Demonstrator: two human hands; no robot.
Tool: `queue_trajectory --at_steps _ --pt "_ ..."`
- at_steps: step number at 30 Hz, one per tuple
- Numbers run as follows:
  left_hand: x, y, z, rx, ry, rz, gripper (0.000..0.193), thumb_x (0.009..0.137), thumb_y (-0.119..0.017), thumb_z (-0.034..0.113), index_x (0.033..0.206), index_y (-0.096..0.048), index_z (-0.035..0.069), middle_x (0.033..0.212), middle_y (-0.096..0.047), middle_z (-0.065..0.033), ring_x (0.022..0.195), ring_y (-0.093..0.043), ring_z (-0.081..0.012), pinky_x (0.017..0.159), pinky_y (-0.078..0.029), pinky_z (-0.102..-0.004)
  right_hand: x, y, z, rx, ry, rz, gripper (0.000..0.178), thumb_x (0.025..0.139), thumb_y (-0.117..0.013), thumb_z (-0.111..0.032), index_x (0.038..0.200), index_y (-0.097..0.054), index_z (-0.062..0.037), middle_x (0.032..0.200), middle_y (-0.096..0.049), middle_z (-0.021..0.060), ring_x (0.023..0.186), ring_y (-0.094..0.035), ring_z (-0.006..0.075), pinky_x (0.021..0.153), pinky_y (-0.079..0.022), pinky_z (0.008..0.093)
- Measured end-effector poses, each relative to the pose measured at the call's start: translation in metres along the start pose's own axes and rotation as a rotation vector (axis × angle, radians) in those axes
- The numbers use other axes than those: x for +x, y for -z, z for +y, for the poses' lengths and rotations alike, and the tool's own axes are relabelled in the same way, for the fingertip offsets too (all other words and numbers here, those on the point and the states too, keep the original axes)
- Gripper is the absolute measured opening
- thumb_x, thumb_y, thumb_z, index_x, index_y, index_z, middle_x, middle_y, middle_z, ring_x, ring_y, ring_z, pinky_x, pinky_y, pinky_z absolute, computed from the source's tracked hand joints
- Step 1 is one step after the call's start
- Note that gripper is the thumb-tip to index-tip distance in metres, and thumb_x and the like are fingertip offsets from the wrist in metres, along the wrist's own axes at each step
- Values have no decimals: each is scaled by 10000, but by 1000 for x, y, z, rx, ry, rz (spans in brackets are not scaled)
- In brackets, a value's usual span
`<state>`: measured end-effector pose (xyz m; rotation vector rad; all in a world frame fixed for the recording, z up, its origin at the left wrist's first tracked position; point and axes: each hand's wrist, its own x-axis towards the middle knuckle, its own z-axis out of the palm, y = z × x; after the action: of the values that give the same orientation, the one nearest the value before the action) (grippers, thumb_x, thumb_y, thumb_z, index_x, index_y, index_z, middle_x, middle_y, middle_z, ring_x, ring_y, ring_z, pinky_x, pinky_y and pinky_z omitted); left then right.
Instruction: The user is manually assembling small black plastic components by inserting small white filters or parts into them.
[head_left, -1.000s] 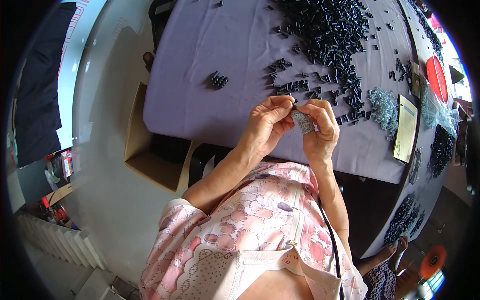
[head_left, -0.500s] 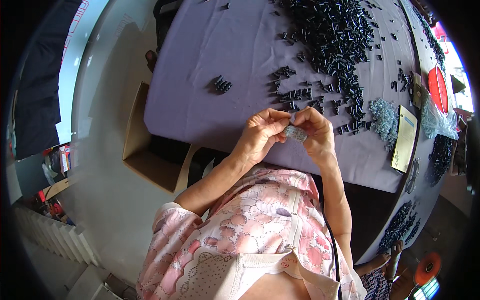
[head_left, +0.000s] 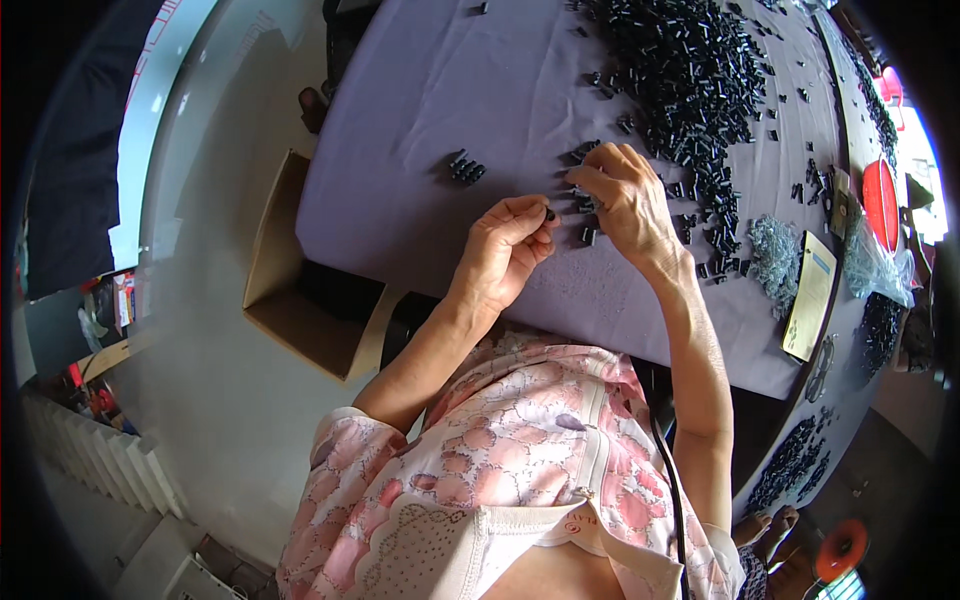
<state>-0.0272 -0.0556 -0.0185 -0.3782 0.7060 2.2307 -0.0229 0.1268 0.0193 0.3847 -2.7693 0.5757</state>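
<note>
My left hand (head_left: 508,248) is closed, pinching a small black plastic piece (head_left: 549,214) between thumb and fingertips above the table's near edge. Farther out and to the right, my right hand (head_left: 632,205) hangs palm down over loose black pieces, its thumb and fingers drawn together. What those fingertips hold, if anything, is hidden. Some black pieces (head_left: 588,236) lie just below the right fingers. A small row of black pieces (head_left: 467,168) rests on the lilac cloth (head_left: 400,215), beyond my left hand. The large heap of black pieces (head_left: 690,90) spreads behind my right hand.
Right of the heap are a pile of small silvery metal parts (head_left: 774,252) and a yellowish card (head_left: 810,297). A red oval object (head_left: 879,205) and clear plastic bag (head_left: 880,270) stand farther right. An open cardboard box (head_left: 290,325) sits off the table's left side. Another person's feet (head_left: 770,525) show lower right.
My hands were together over the near edge and have come apart. The right moved up and away over the loose pieces; the left shifted slightly left, with a black piece now visible in it.
</note>
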Motion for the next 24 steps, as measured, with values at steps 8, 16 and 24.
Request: queue_trajectory --at_steps 8,16,24 --pt "2 -1 -1 -49 -20 22 92 851 -601 53 940 -619 38 805 -623 -77 651 -538 -112 634 -462 -243 11 -3 8 -62 162 -118 120 713 -553 -105 783 -633 -48 811 -525 60 791 -520 217 707 -422 331" --pt "1 -4 -1 -38 -33 61 85 848 -613 62 930 -619 40 790 -629 -71 629 -544 -101 604 -470 -235 3 -11 6 -82 105 -89 121 742 -528 -80 847 -571 -36 871 -501 78 819 -514 228 708 -433 334" --pt "3 -2 -4 -22 -36 30 97 854 -601 68 946 -614 40 832 -616 -82 659 -520 -115 640 -450 -246 6 -8 8 -97 162 -74 71 716 -554 -95 735 -589 -37 822 -506 66 800 -511 219 692 -430 321"
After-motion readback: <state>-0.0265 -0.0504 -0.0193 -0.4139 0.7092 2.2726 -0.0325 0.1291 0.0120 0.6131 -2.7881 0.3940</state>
